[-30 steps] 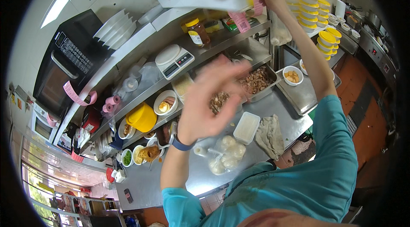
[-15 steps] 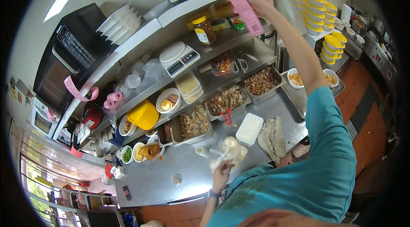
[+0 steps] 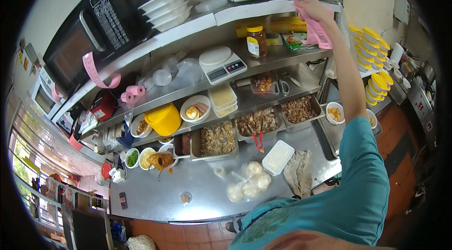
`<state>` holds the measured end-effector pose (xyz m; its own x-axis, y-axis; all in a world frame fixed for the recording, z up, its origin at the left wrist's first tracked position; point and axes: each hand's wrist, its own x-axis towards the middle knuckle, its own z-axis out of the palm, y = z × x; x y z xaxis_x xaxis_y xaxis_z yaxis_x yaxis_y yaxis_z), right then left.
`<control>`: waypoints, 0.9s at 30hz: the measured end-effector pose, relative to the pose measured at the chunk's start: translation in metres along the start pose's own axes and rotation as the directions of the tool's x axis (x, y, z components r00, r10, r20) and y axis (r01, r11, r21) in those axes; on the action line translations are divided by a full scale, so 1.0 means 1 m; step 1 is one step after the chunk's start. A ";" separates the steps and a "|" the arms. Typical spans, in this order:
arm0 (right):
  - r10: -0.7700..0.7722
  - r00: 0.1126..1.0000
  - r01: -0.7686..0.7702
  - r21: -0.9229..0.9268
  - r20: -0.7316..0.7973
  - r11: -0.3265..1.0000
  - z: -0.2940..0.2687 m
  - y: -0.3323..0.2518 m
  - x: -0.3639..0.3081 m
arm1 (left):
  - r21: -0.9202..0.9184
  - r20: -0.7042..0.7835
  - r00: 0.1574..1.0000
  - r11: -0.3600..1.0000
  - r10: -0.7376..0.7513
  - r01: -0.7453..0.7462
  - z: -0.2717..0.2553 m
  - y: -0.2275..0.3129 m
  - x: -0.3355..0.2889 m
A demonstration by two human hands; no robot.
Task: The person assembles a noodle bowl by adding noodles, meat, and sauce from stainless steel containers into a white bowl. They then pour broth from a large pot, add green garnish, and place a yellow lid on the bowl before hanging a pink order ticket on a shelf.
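Note:
At the upper right my right arm stretches up to the white edge of the top shelf. There my right hand (image 3: 314, 10) pinches a pink paper slip (image 3: 318, 33), which hangs down in front of the shelf. My left hand is out of view. A clear plastic bag with round white pieces (image 3: 254, 178) lies on the steel counter (image 3: 197, 181) near my body. Beside it are a white lidded container (image 3: 278, 157) and a crumpled grey cloth (image 3: 298, 172).
Steel pans of cooked chopped food (image 3: 217, 139) line the counter's back, red-handled tongs (image 3: 257, 141) in one. The shelf above bears a kitchen scale (image 3: 222, 65) and a yellow-lidded jar (image 3: 256, 42). A black microwave (image 3: 99, 28) stands upper left. Yellow-lidded tubs (image 3: 376, 87) are stacked at right.
My right hand has brought the pink slip to the shelf edge. My left hand has left the plastic bag and gone out of view. The whole view has shifted.

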<state>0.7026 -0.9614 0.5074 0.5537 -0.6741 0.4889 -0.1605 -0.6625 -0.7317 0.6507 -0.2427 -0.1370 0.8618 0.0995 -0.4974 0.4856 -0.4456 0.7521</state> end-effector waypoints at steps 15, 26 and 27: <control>-0.187 0.981 0.174 0.192 0.049 0.966 -0.043 -0.042 -0.042 | -0.032 -0.012 1.000 0.999 -0.024 0.024 0.002 0.008 -0.007; -0.197 0.976 0.101 0.607 0.094 0.789 0.013 -0.048 -0.104 | -0.041 -0.003 1.000 0.999 0.026 -0.026 -0.012 0.003 -0.011; -0.198 0.978 0.117 0.612 0.066 0.782 0.017 -0.050 -0.104 | -0.044 -0.004 1.000 0.999 0.026 -0.027 -0.013 0.003 -0.012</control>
<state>0.6665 -0.8526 0.4851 0.6274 -0.5065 0.5915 0.4393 -0.3970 -0.8059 0.6436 -0.2335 -0.1235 0.8749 0.0912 -0.4756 0.4685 -0.4084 0.7834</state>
